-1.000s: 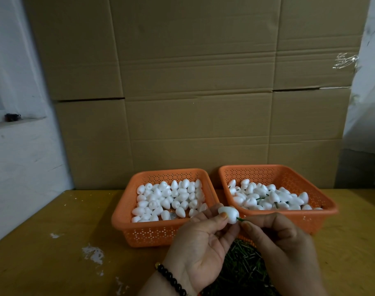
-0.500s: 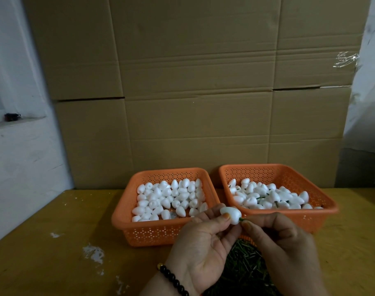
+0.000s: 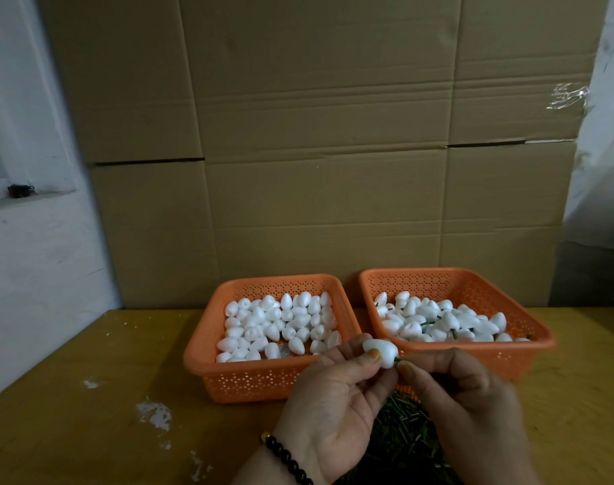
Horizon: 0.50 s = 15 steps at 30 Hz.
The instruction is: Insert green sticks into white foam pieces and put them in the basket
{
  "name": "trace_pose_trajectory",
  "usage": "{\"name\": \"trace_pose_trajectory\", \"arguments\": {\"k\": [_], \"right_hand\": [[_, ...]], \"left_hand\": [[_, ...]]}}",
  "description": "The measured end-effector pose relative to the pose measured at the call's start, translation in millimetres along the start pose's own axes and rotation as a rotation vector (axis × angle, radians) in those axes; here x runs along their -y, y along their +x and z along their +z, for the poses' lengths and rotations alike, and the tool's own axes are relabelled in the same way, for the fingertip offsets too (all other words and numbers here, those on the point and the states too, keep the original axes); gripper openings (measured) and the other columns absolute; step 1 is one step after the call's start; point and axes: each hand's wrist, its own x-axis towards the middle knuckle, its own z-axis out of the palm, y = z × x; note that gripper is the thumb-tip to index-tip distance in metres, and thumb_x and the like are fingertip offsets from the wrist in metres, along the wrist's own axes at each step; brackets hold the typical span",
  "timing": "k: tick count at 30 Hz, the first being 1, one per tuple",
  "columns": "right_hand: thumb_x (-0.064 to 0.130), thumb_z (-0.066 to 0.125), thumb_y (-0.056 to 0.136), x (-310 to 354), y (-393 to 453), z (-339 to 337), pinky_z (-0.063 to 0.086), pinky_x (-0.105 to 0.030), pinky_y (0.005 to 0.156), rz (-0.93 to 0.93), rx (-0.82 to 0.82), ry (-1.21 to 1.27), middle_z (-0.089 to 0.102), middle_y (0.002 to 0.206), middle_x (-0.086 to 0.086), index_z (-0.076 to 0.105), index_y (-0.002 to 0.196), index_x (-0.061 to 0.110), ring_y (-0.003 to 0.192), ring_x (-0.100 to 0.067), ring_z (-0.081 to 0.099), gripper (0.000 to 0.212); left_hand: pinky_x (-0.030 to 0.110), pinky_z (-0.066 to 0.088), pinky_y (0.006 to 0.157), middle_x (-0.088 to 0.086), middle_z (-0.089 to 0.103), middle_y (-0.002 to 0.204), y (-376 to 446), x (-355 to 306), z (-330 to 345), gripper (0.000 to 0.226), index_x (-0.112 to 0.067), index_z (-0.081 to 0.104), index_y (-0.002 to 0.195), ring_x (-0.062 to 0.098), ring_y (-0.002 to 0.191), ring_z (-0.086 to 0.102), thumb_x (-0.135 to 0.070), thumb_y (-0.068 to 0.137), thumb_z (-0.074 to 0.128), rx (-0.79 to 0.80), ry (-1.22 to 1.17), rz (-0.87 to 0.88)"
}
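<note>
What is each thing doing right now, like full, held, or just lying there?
Left hand: pinches the foam piece.
Foam piece: held, stick going in.
Right hand: pinches the green stick.
Green stick: mostly hidden.
Left basket: holds plain foam.
Right basket: holds foam with sticks.
Stick pile: loose on table.

matt white foam pieces (image 3: 270, 327) fill perforated orange plastic baskets (image 3: 263, 383) on a worn, paint-flecked wooden counter (image 3: 71, 414), backed by creased matt cardboard (image 3: 316, 134), beside glossy black wrist beads (image 3: 286, 458).

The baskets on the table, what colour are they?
Both baskets are orange with tiny holes, seen in the head view.
</note>
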Motion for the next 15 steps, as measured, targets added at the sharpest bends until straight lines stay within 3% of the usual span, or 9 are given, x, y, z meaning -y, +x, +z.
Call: {"name": "trace_pose_trajectory", "arguments": {"k": [15], "right_hand": [[0.029,0.074,0.065,3.2,-0.7,0.5,0.054,-0.016,0.057,0.037,0.006,0.0,0.074,0.072,0.009,0.073,0.08,0.035,0.065,-0.005,0.07,0.016]], "left_hand": [[0.032,0.06,0.059,0.018,0.074,0.083,-0.3,0.2,-1.4,0.039,0.005,0.061,0.1,0.025,0.072,0.074,0.011,0.062,0.062,0.005,0.02,-0.015]]}}
